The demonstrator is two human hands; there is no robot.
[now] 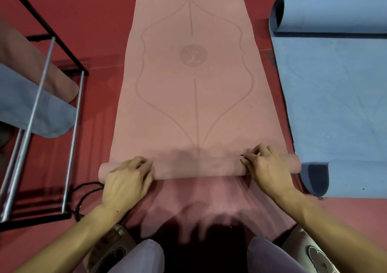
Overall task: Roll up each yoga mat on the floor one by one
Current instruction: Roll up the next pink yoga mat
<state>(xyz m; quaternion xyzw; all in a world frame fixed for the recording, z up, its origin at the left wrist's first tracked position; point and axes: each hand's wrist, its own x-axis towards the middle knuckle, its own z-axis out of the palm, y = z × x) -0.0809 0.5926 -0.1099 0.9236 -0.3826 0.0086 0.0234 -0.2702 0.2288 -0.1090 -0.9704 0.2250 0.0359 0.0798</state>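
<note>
A pink yoga mat (194, 96) with a printed outline lies flat on the red floor, running away from me. Its near end is rolled into a thin tube (199, 167) across the mat's width. My left hand (127, 180) rests on the tube's left part with fingers curled over it. My right hand (266, 163) sits on the right part, fingers bent over the roll's top. The mat's far end curls up at the top edge. A blue yoga mat (335, 96) lies to the right, both its ends curled.
A black and silver metal rack (48, 96) stands at the left, holding a rolled pink mat (37, 63) and a rolled blue mat (37, 109). A black cord (83, 195) lies beside the rack's foot. My knees show at the bottom.
</note>
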